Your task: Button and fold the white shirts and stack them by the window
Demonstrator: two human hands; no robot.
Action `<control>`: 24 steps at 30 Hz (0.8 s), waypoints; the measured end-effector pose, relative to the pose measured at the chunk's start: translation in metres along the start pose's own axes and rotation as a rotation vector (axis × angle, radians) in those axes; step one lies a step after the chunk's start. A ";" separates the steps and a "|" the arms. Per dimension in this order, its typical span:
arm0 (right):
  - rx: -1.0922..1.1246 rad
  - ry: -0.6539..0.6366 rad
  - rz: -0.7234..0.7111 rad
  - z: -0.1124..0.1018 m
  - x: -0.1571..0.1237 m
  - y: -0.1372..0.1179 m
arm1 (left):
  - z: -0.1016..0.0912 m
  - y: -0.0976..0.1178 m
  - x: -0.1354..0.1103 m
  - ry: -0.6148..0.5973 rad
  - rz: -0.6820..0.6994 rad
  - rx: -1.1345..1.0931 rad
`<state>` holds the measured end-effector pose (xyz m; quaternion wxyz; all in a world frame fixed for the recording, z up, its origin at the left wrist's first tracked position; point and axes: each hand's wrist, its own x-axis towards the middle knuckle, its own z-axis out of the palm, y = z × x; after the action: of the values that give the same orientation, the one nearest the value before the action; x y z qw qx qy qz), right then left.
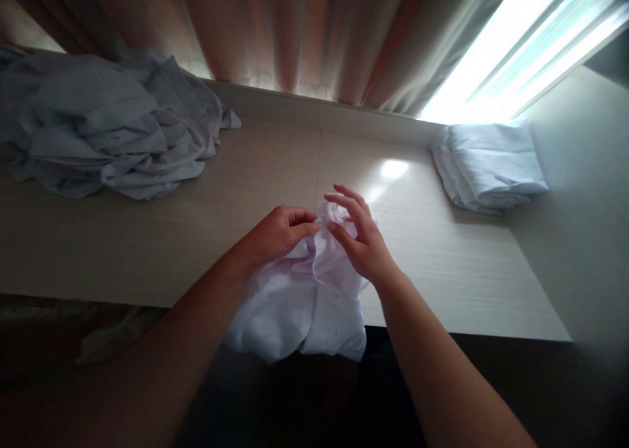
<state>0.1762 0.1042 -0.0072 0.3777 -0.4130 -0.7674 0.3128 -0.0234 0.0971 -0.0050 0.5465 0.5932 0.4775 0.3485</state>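
A white garment (295, 310), which looks like a shirt, lies bunched at the front of the table and hangs over its near edge. Thumb and fingers of my left hand (284, 233) are pinched on the cloth at its upper part. Just to the right is my right hand (361, 238), fingers spread and curved above the same bunched part. Its thumb is close to the fabric; whether it touches I cannot tell. The part of the shirt under both hands is partly hidden.
A loose heap of white clothes (113, 127) lies at the back left of the pale table (422, 258). At the right, a folded white stack (491, 163) stands beside a side panel (580, 192). Behind are curtains (289, 35) and a bright window (496, 48).
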 end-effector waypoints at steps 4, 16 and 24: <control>-0.159 -0.113 -0.081 -0.010 0.000 0.004 | -0.005 0.007 -0.002 -0.088 0.016 0.057; 0.183 -0.210 0.087 -0.024 0.002 0.006 | -0.008 0.016 -0.006 -0.180 0.051 0.062; 0.333 -0.276 0.189 -0.027 0.003 -0.002 | -0.011 0.013 -0.007 -0.222 0.026 -0.001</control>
<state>0.1970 0.1108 0.0090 0.3012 -0.3682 -0.7074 0.5227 -0.0332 0.0950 0.0107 0.5917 0.6341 0.4062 0.2878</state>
